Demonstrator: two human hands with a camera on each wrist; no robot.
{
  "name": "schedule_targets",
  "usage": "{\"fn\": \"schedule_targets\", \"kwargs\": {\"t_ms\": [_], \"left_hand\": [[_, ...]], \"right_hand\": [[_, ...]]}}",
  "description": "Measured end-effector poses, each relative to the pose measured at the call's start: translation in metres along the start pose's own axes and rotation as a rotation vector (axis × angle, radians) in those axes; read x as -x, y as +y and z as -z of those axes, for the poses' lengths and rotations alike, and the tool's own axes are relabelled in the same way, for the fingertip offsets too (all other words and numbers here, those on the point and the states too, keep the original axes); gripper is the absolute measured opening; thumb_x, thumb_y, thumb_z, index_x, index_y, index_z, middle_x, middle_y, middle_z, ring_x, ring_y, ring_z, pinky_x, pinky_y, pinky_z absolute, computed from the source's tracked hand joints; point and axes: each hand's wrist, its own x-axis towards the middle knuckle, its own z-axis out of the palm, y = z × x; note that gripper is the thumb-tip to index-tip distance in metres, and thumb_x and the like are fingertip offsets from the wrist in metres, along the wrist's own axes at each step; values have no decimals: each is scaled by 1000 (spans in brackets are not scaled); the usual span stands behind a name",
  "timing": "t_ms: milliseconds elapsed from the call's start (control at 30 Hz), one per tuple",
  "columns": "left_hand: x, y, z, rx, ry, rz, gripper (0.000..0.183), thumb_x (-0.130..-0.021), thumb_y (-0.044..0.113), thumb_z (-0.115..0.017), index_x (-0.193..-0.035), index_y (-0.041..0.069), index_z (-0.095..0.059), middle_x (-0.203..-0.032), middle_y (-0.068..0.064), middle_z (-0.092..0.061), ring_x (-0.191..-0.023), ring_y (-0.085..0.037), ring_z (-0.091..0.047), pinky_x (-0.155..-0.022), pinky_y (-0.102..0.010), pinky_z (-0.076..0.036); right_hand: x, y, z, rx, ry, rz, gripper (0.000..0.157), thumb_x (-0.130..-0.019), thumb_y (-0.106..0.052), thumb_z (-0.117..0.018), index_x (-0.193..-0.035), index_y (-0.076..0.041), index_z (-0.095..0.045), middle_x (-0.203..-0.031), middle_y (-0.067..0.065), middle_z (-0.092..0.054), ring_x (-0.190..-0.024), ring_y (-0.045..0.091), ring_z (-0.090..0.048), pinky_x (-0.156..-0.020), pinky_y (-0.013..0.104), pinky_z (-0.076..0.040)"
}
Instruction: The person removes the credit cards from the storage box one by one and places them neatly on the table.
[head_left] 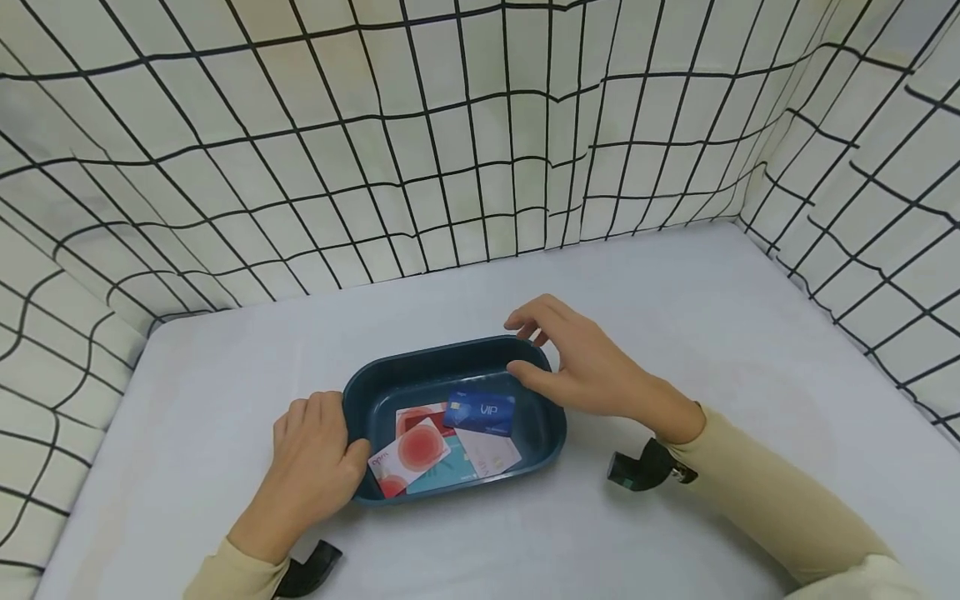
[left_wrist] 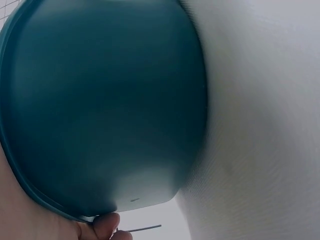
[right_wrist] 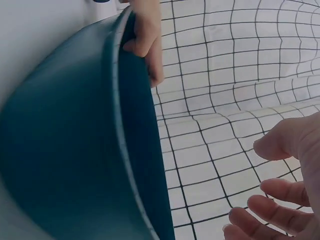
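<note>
A dark teal oblong plastic tub (head_left: 420, 372) stands on the white tabletop. Several overlapping cards lie inside: a blue VIP card (head_left: 480, 412) on top, a white card with red circles (head_left: 411, 454), a pale card (head_left: 491, 452) and a light-blue card (head_left: 442, 475). The left hand (head_left: 311, 454) grips the tub's left end, its thumb at the rim; in the left wrist view, fingertips (left_wrist: 107, 225) curl under the rim. Over the right end hovers the right hand (head_left: 581, 362), thumb and fingers spread apart and holding nothing. The right wrist view shows that hand (right_wrist: 285, 195) beside the tub.
White walls with a black grid (head_left: 450, 167) rise at the back and both sides of the white table (head_left: 675, 300). A black wrist camera (head_left: 648, 467) sits by the right wrist, another (head_left: 311, 571) by the left.
</note>
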Motion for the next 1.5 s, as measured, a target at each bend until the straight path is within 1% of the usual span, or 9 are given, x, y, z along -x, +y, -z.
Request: {"fn": "schedule_targets", "kwargs": {"t_ms": [167,267,467,633,733,867,1100,1267,1500], "left_hand": [[1,1,-2,5,7,4,38,-87,16,-54,-116,-8,-48,-103,-20,-53,-101,-36,-41,-91,-56,-31],[0,2,-1,8,11,5,38,-87,15,-53,-116,-8,-48,-104,-21,-53,-101,-36,-41,-93,-57,-31],[1,2,0,-13,8,12,37,-87,16,-53,-115,-9,-47,-101,-21,-53,-101,-37,-41,-92,-57,-32],[1,1,1,-8,5,23,38,-87,15,-52,-116,-9,-48,-102,-22,-54,-102,-38,-42,-94,-58,-32],[0,0,0,3,9,23,38,-87,15,-51,-116,-9,-48,-103,-22,-54,-102,-38,-42,-94,-58,-32],[0,0,-1,15,13,19,38,-87,15,-51,-116,-8,-48,-103,-21,-54,-101,-36,-41,-93,-57,-31],[-1,0,2,17,4,9,38,-86,14,-52,-116,-8,-47,-103,-22,-53,-101,-36,-41,-91,-55,-31],[-1,0,5,18,-5,9,40,-86,15,-53,-118,-9,-46,-104,-23,-53,-101,-37,-41,-91,-56,-32],[-1,0,2,36,-5,5,39,-87,14,-52,-118,-9,-47,-104,-22,-53,-101,-36,-41,-89,-54,-32]], "right_hand": [[-7,-4,-5,-96,-56,-20,43,-92,-21,-74,-129,-9,-57,-125,9,-66,-108,24,-68,-95,41,-58],[-10,-7,-10,-136,-88,-23,42,-91,-21,-74,-129,-9,-57,-123,8,-66,-107,22,-67,-95,42,-57],[-16,-10,-20,-178,-156,-3,40,-91,-20,-74,-126,-11,-59,-122,2,-67,-107,17,-67,-95,36,-58],[-22,-12,-30,-186,-233,19,37,-91,-19,-75,-124,-10,-61,-117,4,-68,-103,17,-66,-93,39,-59],[-25,-12,-35,-179,-276,37,37,-91,-20,-74,-124,-10,-61,-118,8,-68,-103,20,-67,-93,39,-59],[-29,-10,-39,-161,-309,47,37,-92,-21,-74,-125,-10,-60,-118,8,-68,-102,21,-67,-92,39,-59],[-33,-1,-46,-199,-381,15,47,-86,-18,-81,-127,-9,-60,-122,8,-68,-104,15,-66,-92,30,-59],[-36,5,-48,-216,-399,-20,49,-85,-16,-82,-128,-10,-60,-125,7,-66,-106,14,-66,-93,24,-58],[-35,5,-49,-162,-425,-6,47,-85,-18,-82,-127,-11,-60,-126,6,-67,-108,16,-67,-90,23,-58]]}}
